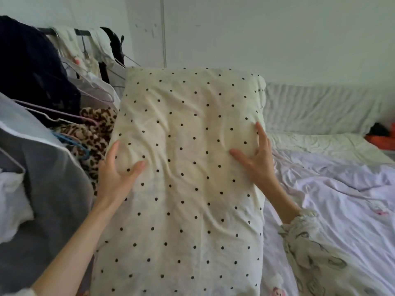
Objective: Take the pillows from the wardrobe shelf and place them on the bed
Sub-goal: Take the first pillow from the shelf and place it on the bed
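1. Pillow [183,171]: a cream one with small black dots, held up lengthwise in front of the person, over the near left edge of the bed [333,199]. Its lower end runs out of the bottom of the head view, so I cannot see what, if anything, it rests on.
2. The left hand [116,174] grips the pillow's left edge; the thumb presses into the front face and the fingers wrap behind, mostly hidden.
3. The right hand [256,159] grips the right edge, thumb spread across the front, one finger lying up along the side, the others out of sight behind the pillow. A patterned sleeve [307,246] covers that forearm.
4. The bed lies to the right, with a rumpled pale lilac cover; the pillow hides its left part.
5. Along the wall at the head of the bed sits a long pale bolster or rolled bedding [320,107]; which it is, I cannot tell.
6. At the far right edge something orange with a dark object on it [380,135] is cut off and blurred.
7. To the left hang clothes on hangers [64,82], with a leopard-print fabric [94,133] just beside the pillow.
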